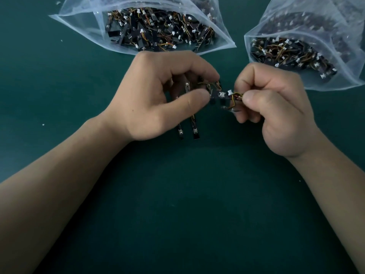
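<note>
the left hand (158, 95) pinches a small black board (218, 96) above the worktop (177, 194); the right hand (276, 107) pinches its wire plug (230, 92); joining seems underway; next, likely line up plug and socket, then press.

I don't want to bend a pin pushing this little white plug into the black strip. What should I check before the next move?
1. Left hand grips the black strip: ok, thumb and fingers pinch it.
2. Right hand holds the wires just behind the white plug: ok.
3. Plug lined up with the strip's white socket: cannot tell, too small.
4. Plug seated: not ok, it looks apart from the socket.
5. Spare strips hanging under the left hand secure: cannot tell.
6. Two parts bags out of the way: ok, both lie beyond the hands.
</note>
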Demonstrator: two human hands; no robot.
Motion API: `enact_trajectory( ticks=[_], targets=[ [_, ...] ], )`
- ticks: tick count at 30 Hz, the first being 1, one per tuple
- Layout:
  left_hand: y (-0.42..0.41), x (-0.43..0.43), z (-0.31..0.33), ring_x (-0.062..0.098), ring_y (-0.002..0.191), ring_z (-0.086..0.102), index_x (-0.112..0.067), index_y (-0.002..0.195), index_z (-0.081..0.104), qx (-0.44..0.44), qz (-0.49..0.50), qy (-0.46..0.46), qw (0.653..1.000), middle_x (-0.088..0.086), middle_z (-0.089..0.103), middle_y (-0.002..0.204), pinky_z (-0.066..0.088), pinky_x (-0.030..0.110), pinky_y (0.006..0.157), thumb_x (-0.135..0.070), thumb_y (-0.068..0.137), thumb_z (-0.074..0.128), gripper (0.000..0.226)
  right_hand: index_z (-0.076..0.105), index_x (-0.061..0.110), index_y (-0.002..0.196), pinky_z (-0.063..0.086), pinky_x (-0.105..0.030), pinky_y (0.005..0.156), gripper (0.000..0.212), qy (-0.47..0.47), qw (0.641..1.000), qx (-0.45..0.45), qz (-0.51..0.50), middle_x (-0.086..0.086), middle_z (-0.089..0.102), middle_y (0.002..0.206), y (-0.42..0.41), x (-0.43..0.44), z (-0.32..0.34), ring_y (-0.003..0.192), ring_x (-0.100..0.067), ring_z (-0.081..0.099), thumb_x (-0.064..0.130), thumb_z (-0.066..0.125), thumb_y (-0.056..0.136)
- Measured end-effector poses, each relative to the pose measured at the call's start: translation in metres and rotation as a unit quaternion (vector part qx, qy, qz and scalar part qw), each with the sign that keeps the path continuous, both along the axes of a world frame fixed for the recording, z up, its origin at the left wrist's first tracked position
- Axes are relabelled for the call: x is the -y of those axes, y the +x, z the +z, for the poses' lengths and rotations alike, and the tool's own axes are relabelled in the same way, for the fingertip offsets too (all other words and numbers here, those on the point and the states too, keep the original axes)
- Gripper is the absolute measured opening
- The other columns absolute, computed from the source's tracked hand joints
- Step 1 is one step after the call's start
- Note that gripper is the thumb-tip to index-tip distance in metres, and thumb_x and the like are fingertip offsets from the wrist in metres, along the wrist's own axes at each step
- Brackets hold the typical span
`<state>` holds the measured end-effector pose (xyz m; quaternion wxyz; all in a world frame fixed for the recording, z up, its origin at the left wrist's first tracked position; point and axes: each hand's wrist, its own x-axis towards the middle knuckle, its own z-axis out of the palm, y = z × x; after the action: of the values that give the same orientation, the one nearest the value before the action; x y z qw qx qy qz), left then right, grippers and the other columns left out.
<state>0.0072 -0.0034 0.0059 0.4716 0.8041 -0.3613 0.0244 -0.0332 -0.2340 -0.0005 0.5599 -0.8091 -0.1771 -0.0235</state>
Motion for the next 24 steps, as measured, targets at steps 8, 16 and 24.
enact_trajectory(
  ticks=[8, 16, 24],
  targets=[
    [-0.001, 0.0029, -0.0005, 0.021, 0.071, 0.065, -0.014, 0.111, 0.077, 0.014, 0.005, 0.027, 1.0, -0.003, 0.075, 0.094, 0.05, 0.034, 0.063, -0.012, 0.09, 0.071, 0.022, 0.059, 0.005, 0.085, 0.04, -0.012, 0.057, 0.013, 0.013, 0.999, 0.002, 0.03, -0.013, 0.062, 0.072, -0.0013, 0.0009, 0.0005, 0.057, -0.017, 0.058, -0.003, 0.053, 0.093],
    [-0.0011, 0.0104, -0.0054, 0.002, 0.072, 0.056, -0.004, 0.101, 0.08, 0.095, 0.003, 0.036, 0.995, -0.003, 0.07, 0.085, 0.041, 0.016, 0.073, -0.022, 0.096, 0.08, 0.019, 0.063, 0.019, 0.095, 0.041, -0.012, 0.058, 0.008, 0.03, 0.999, 0.023, 0.008, -0.002, 0.066, 0.072, -0.0016, -0.0028, 0.0011, 0.06, -0.005, 0.061, 0.014, 0.058, 0.1],
    [-0.0023, 0.009, -0.0031, 0.018, 0.065, 0.053, 0.0, 0.091, 0.076, 0.082, 0.032, 0.036, 0.995, 0.007, 0.064, 0.073, 0.041, 0.028, 0.062, -0.02, 0.103, 0.067, 0.024, 0.062, 0.013, 0.097, 0.039, -0.021, 0.058, 0.006, -0.026, 0.989, 0.121, -0.085, 0.008, 0.057, 0.071, 0.0001, -0.0053, -0.0034, 0.059, -0.011, 0.051, 0.011, 0.063, 0.102]
  ],
)
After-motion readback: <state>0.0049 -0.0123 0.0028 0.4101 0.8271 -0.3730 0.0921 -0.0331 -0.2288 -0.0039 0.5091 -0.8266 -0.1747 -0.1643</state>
